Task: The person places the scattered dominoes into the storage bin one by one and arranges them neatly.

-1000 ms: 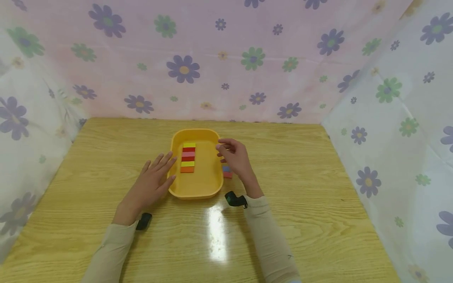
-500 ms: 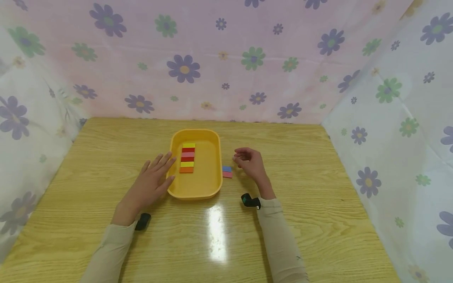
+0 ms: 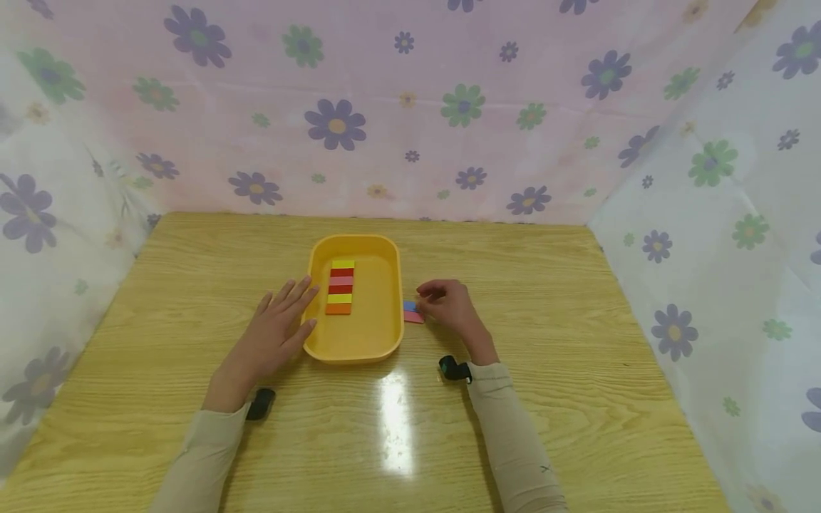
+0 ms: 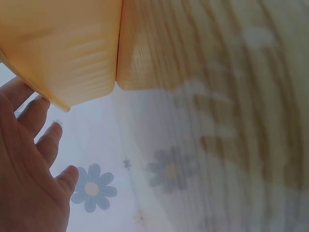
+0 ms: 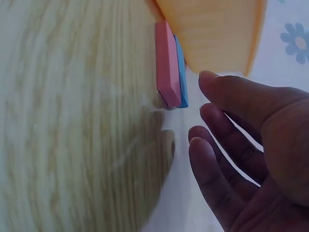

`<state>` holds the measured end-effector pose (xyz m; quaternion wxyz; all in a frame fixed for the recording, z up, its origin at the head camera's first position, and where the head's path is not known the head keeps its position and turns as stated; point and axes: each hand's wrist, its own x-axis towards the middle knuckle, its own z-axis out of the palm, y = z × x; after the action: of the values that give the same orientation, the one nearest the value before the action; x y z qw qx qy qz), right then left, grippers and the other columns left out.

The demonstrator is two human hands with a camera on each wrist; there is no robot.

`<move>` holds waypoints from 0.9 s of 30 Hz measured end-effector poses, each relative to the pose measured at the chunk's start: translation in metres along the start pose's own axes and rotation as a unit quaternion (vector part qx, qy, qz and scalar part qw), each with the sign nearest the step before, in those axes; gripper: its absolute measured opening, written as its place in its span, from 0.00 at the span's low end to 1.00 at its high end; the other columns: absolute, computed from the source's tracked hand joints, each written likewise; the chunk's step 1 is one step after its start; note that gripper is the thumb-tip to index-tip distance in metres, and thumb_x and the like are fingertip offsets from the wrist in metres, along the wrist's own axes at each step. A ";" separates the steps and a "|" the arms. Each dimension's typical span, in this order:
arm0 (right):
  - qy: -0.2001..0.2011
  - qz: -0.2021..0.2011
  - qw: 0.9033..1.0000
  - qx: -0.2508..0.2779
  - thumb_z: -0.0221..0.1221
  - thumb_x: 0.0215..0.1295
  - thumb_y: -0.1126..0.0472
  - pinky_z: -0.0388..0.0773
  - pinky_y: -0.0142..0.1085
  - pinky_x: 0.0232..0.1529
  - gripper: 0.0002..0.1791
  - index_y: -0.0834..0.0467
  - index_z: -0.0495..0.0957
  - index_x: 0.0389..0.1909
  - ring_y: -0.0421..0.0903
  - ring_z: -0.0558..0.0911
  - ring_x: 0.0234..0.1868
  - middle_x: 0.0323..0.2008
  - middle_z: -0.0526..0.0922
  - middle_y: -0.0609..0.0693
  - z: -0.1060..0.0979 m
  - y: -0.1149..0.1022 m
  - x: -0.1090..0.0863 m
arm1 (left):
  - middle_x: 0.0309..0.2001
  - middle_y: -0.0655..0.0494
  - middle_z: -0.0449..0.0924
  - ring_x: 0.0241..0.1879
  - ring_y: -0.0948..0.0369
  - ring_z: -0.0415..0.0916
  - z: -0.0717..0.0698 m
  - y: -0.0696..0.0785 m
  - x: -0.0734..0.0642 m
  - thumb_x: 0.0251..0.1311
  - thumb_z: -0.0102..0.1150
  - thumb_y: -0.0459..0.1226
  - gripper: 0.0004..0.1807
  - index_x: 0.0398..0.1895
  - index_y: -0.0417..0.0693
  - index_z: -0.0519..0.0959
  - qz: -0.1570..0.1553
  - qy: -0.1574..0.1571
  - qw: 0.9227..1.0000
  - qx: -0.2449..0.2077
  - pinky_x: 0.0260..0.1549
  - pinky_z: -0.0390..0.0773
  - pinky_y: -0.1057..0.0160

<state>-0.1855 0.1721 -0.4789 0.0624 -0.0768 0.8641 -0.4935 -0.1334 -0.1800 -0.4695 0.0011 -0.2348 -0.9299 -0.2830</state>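
Note:
A yellow-orange tray [image 3: 378, 335] stands on the wooden table. Inside it, along the left side, a column of flat coloured blocks [image 3: 341, 289] in yellow, red, pink and orange lies edge to edge. My left hand [image 3: 272, 335] rests with spread, straight fingers on the tray's left rim. Just outside the right wall lie a blue block [image 3: 410, 306] and a pink block [image 5: 168, 65], side by side. Beside them hovers my right hand [image 3: 454, 306], fingers loosely bent and apart. In the right wrist view a gap shows between its fingertips and both blocks, and it holds nothing.
The wood-grain table [image 3: 577, 370] extends on every side of the tray. A flower-patterned cloth [image 3: 410, 142] hangs behind it and at both sides. Each wrist carries a small black camera [image 3: 455, 368].
My right hand has gone from over the tray's right rim out to the right, then down toward the blue and pink blocks. The left hand stays on the rim.

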 end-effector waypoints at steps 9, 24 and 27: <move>-0.022 -0.026 0.997 -0.076 0.70 0.62 0.63 0.83 0.42 0.46 0.09 0.60 0.89 0.43 0.48 0.84 0.40 0.41 0.89 0.52 0.004 0.000 0.002 | 0.82 0.47 0.49 0.80 0.41 0.43 -0.001 0.003 0.000 0.77 0.49 0.46 0.34 0.81 0.48 0.57 -0.001 0.001 1.000 0.005 0.74 0.40 0.31; -0.040 -0.031 0.991 -0.121 0.66 0.65 0.65 0.82 0.45 0.52 0.11 0.63 0.87 0.47 0.52 0.85 0.46 0.47 0.88 0.56 -0.006 -0.003 0.001 | 0.82 0.48 0.48 0.80 0.41 0.43 -0.003 0.004 -0.001 0.77 0.49 0.47 0.34 0.81 0.48 0.55 -0.007 -0.003 1.000 0.014 0.74 0.40 0.32; -0.058 -0.030 0.988 -0.137 0.66 0.66 0.65 0.81 0.46 0.55 0.13 0.63 0.85 0.50 0.53 0.84 0.49 0.50 0.87 0.56 -0.007 -0.004 0.002 | 0.82 0.48 0.48 0.80 0.41 0.43 -0.002 0.003 -0.001 0.77 0.49 0.46 0.34 0.81 0.49 0.55 -0.008 -0.004 1.000 0.013 0.74 0.40 0.32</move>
<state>-0.1884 0.1759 -0.4717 0.0863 -0.1394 0.9157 -0.3669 -0.1317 -0.1789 -0.4666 -0.0022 -0.2284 -0.9354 -0.2699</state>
